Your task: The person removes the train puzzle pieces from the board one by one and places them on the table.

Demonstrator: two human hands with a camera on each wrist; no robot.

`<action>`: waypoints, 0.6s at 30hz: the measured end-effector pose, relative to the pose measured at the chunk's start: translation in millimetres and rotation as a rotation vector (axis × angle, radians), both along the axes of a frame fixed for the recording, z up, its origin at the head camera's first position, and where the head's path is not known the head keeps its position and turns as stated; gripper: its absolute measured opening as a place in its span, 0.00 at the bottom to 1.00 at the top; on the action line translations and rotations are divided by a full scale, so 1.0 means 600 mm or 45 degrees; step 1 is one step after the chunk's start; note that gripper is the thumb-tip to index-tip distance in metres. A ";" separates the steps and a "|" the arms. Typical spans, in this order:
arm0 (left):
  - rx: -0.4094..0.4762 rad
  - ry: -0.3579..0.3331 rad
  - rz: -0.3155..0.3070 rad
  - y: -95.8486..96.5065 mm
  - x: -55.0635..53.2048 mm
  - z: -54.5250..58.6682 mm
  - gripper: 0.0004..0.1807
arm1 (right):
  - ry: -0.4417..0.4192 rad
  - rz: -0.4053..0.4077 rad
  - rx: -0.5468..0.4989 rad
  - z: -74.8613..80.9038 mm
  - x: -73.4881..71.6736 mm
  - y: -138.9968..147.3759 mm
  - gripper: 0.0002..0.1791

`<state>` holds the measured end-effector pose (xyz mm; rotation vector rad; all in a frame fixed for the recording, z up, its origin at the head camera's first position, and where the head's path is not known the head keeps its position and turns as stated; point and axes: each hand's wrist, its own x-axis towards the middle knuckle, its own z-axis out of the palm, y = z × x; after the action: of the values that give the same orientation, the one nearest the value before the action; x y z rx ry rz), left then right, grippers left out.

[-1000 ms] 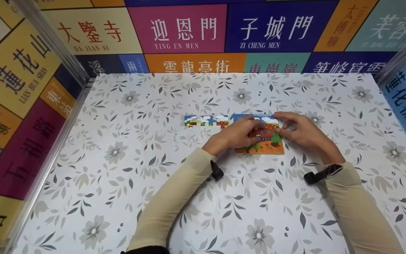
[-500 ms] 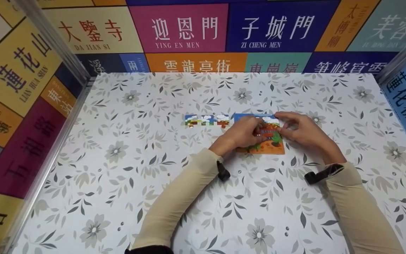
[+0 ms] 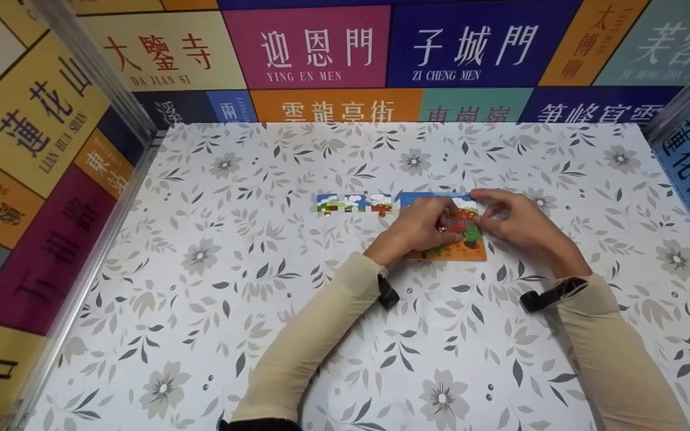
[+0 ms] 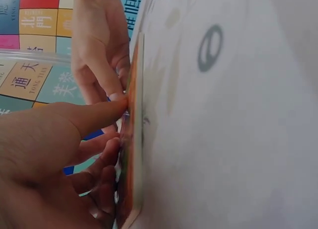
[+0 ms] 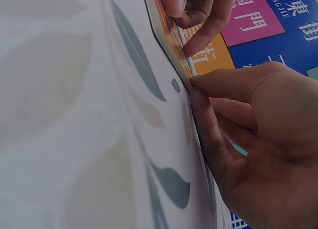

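Observation:
A colourful jigsaw puzzle (image 3: 471,244) in a flat board lies on the table, showing blue sky, red and an orange base. My left hand (image 3: 420,224) lies over its left half, with thumb and fingertips touching the picture and covering part of it. I cannot tell whether those fingers pinch a piece. My right hand (image 3: 518,221) holds the board's right side, forefinger at the upper corner and thumb lower on the edge. In the right wrist view the right thumb and forefinger (image 5: 226,85) nearly meet at the board's edge. Left of the board lie loose puzzle pieces (image 3: 354,203) in a row.
A white table (image 3: 201,335) with a grey floral print spreads around the board. Panels (image 3: 309,48) bearing large Chinese characters stand at the back and both sides. Tan sleeves (image 3: 315,341) cover both forearms, with black straps at the wrists.
My left hand and forearm have slid a little to the right over the board. My right hand keeps its place at the board's right edge. The loose pieces lie as before.

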<state>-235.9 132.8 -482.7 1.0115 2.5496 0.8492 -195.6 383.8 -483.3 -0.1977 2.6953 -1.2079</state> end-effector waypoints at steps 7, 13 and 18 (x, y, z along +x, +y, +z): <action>0.053 -0.017 0.030 0.003 0.000 -0.005 0.25 | -0.014 -0.033 0.073 -0.002 -0.001 -0.002 0.31; 0.094 -0.126 0.071 0.007 0.002 -0.002 0.25 | -0.023 -0.022 0.070 0.000 -0.001 -0.003 0.31; 0.031 -0.173 0.155 0.019 -0.005 -0.011 0.23 | -0.018 -0.013 0.031 -0.001 -0.002 -0.001 0.30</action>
<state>-239.0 144.1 -489.2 0.7833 2.5114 0.9492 -196.6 383.0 -483.9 -0.1712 2.7008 -1.1740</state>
